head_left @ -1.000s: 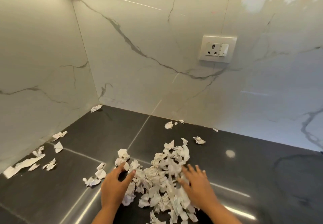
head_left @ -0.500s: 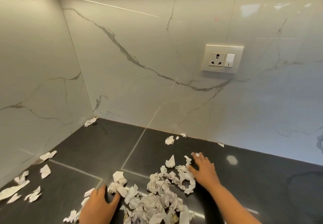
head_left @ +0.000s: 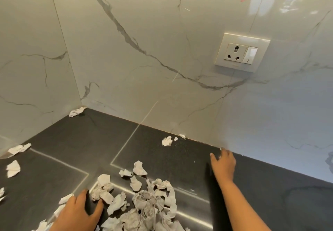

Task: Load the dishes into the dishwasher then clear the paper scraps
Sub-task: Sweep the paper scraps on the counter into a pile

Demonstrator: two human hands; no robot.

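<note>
The white marble wall [head_left: 144, 32] rises behind and to the left of the dark desk [head_left: 81, 140]. The heap of paper scraps [head_left: 147, 205] lies at the desk's near edge, between the 2 hands. The left hand [head_left: 77, 212] lies flat against the heap's left side, its grip spread apart and empty. The right hand [head_left: 223, 164] reaches to the back edge, fingers straight, grip apart. A socket plate [head_left: 242, 52] sits on the wall. 1 crumpled scrap [head_left: 76, 112] lies in the back left corner, a small scrap [head_left: 166, 141] by the back edge.
</note>
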